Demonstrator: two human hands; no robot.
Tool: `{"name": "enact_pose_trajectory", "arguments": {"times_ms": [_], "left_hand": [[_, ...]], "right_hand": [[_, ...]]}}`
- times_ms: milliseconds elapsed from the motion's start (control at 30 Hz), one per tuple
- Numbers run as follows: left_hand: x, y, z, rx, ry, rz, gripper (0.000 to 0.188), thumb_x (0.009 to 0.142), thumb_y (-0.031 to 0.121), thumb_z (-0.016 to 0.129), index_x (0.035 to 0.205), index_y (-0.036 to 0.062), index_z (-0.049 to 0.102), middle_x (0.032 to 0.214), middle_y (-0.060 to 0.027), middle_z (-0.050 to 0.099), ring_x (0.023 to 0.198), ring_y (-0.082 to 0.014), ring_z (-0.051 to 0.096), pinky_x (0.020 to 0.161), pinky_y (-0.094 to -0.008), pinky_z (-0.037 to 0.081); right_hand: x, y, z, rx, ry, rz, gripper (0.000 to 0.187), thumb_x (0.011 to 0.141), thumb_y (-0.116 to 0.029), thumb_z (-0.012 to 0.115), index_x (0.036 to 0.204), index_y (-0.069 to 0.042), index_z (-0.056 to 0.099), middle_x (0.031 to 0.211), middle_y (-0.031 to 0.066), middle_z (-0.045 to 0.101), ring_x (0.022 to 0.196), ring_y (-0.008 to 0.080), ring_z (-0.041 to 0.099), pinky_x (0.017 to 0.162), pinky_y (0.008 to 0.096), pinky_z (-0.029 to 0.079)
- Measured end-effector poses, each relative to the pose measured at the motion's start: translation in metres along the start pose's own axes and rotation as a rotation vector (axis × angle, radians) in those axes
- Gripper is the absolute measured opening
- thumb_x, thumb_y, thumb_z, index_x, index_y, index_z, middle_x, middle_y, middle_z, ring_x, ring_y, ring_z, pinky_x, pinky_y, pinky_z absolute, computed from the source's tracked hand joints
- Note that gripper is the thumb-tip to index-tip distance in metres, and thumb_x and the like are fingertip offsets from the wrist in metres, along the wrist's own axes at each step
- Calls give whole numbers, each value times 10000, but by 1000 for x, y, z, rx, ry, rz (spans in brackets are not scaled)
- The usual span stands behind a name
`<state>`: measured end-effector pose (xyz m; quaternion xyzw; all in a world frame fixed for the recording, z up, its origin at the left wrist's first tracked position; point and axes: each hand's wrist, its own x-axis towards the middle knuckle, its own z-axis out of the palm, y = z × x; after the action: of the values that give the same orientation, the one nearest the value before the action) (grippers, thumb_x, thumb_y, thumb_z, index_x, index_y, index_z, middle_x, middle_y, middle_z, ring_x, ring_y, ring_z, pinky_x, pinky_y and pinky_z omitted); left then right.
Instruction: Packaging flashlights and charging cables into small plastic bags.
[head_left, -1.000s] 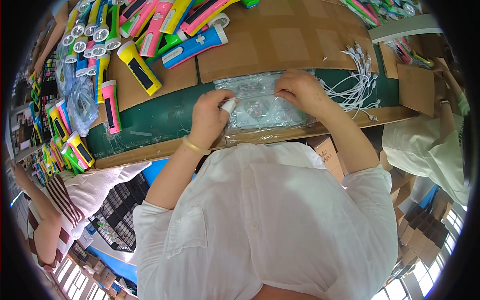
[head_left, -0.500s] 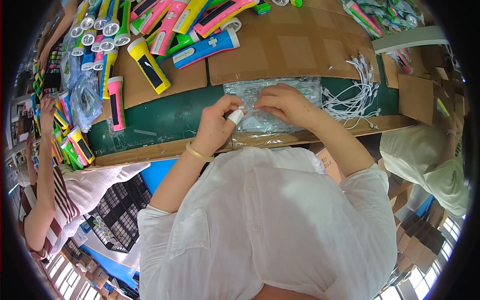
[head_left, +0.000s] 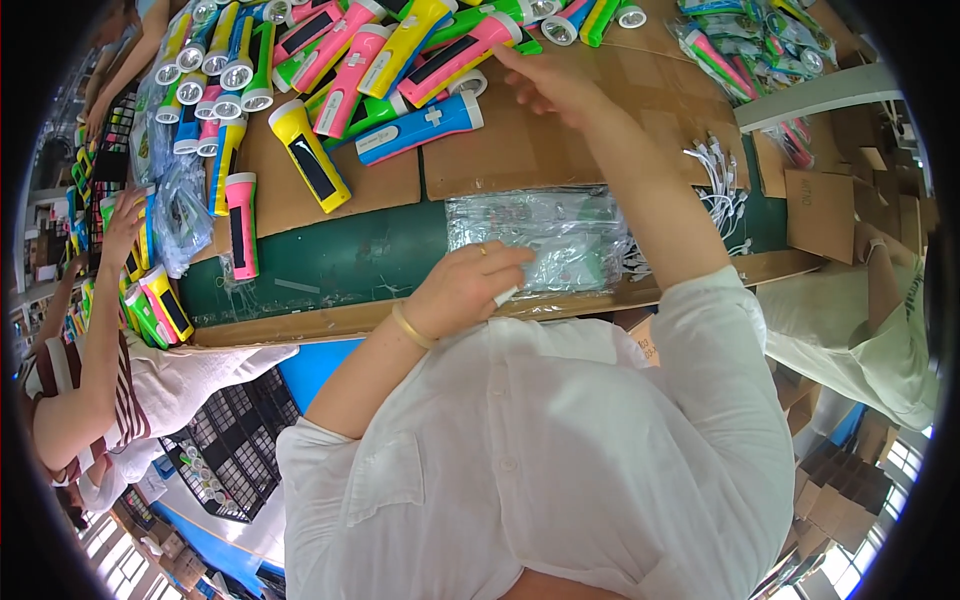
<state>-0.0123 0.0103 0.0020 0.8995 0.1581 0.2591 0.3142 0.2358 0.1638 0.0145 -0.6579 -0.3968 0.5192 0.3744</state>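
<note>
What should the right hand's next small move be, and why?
Probably closing the right hand on the pink-and-yellow flashlight with a black panel: the hand looks open and empty close beside its end, while the left hand is at the clear, crinkled plastic bags.

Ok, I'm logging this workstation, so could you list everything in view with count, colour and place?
flashlights: many, pink, yellow, blue, green, upper left
bagged flashlights: several, multicoloured, upper right
plastic bags: stack, clear, front centre
crumpled plastic: one heap, clear, left
cables: bundle, white, right, partly hidden by forearm
cardboard sheets: at least two, brown, on table
table: one, green, centre
cardboard boxes: several, brown, right
crate: one, black, lower left
co-workers: at least two, both sides
shirt: one, white, bottom centre
bracelet: one, pale yellow, left wrist
left hand: one, bare, at bags' near-left edge
right hand: one, bare, beside flashlight pile
</note>
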Motion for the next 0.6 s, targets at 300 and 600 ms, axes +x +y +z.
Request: {"name": "enact_pose_trajectory", "arguments": {"times_ms": [300,600], "left_hand": [[4,0,5,-202,46,-40,124,803,35,720,915,78,693,954,-81,663,860,-285,671,712,-365,551],[8,-1,9,-333,179,-121,161,825,-13,713,966,64,708,959,-86,644,859,-264,654,728,-335,542]], "right_hand": [[-19,7,16,342,4,-387,284,978,-338,699,1071,-72,664,970,19,697,850,85,635,679,266,465],[-187,51,-43,146,-182,-300,558,972,-173,703,1439,4,453,1311,114,611,1224,190,581,1026,374,488]]}}
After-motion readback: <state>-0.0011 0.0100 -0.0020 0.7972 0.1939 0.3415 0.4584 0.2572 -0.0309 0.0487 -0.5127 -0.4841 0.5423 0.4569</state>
